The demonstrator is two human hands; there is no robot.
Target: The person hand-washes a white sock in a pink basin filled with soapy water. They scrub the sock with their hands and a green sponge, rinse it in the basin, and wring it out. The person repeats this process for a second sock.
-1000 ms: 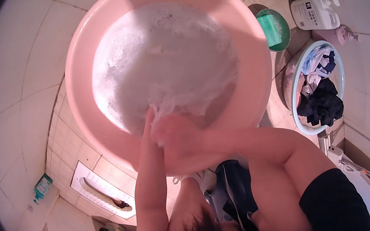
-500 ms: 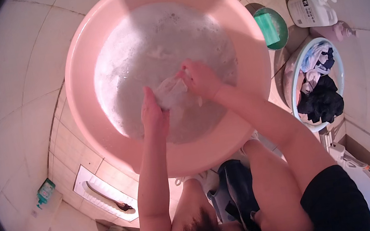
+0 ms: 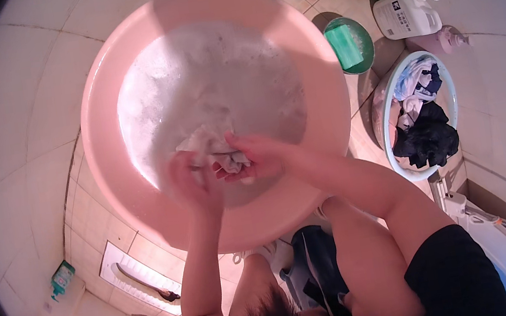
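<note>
A large round pink basin [image 3: 322, 95] holds cloudy, foamy water [image 3: 251, 60]. Over its near part a wet whitish cloth [image 3: 206, 140] is bunched up, its lower end trailing toward the water. My right hand [image 3: 262, 156] grips the crumpled part of this cloth, with the fingers curled under it and the thumb on top. Close against the cloth's left side is my left hand [image 3: 194, 183], smeared by motion, so its grip does not show clearly.
Right of the basin stand a light blue tub [image 3: 395, 156] of dark and pale clothes, a green bowl [image 3: 367, 43] with a green bar, and a white pump bottle [image 3: 405, 14]. A squat toilet [image 3: 133, 277] lies at lower left, and a green bottle [image 3: 62, 278] stands beyond it.
My right hand has moved down and left with the cloth, nearer to me. The left hand has shifted slightly down and left and is blurred. The cloth is now more bunched.
</note>
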